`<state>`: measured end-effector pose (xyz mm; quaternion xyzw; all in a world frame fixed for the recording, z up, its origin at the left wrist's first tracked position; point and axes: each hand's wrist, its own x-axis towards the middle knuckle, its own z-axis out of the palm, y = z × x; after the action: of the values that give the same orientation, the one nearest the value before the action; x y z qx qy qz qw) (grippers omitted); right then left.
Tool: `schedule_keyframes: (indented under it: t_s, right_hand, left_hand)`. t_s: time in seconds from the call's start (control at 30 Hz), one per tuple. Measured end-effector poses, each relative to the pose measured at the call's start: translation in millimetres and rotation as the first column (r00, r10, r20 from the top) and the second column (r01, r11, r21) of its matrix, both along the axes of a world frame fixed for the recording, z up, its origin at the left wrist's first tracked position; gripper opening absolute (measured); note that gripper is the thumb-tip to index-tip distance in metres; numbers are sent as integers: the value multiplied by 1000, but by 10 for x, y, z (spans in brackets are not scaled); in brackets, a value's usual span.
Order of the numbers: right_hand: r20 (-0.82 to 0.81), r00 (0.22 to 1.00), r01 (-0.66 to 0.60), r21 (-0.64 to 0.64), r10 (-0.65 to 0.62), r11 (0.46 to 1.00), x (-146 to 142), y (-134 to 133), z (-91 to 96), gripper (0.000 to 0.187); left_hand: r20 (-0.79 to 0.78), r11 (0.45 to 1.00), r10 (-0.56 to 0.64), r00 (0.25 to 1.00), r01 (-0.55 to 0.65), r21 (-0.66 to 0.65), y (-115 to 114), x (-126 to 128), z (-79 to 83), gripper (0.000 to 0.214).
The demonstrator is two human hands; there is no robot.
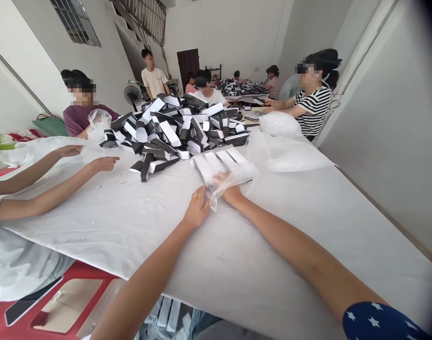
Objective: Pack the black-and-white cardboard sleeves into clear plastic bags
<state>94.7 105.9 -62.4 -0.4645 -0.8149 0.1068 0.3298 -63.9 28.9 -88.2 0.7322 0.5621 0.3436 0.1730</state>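
A flat row of white and dark paper boxes lies on the white-covered table in front of me. A clear plastic bag is around at least part of it, with its loose end towards me. My left hand is closed at the near left corner, its fingertips on the bag's edge. My right hand is at the near end of the boxes, fingers curled in the plastic. Film and blur partly hide those fingers, and whether they also touch the boxes is unclear.
A big heap of black and white paper boxes rises just beyond. Clear plastic bags lie to the right. At left, a co-worker's hands reach over the table. Other people sit around it. A red plastic stool stands below the near edge.
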Motion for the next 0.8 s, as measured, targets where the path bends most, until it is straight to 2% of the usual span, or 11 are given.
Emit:
schedule_keyframes:
  t_s: [0.1,0.2,0.33,0.4,0.53,0.63,0.73,0.8]
  right_hand:
    - [2,1000,11,-9,-11,1000,0,-12,-25,19]
    - [12,1000,0,5,-1,1000,9,-43,-25,12]
    - [60,993,-101,60,97,993,-1,-100,-11,13]
    - [112,987,-123,75,114,990,-28,-109,-9,16]
    - [205,973,-130,108,105,986,-10,-67,-18,16]
    - [255,962,-139,150,98,979,231,-65,-32,32]
    - [272,955,-162,151,116,975,700,-182,-81,41]
    - [285,951,-154,99,121,983,1058,-314,-134,40]
  left_hand:
    - [3,999,-18,1000,18,27,3,1,11,47]
    - [16,996,-43,999,42,76,-35,-3,99,42]
    - [48,957,-126,991,108,270,-159,39,256,47]
    - [22,938,-152,988,137,320,-212,98,287,55]
    - [-52,978,-70,996,79,194,-211,220,224,53]
    - [-131,989,-84,988,99,107,-152,248,155,45]
    - [-249,988,-73,966,105,116,-107,242,124,44]
    - [-299,991,-13,954,52,123,-92,244,122,46]
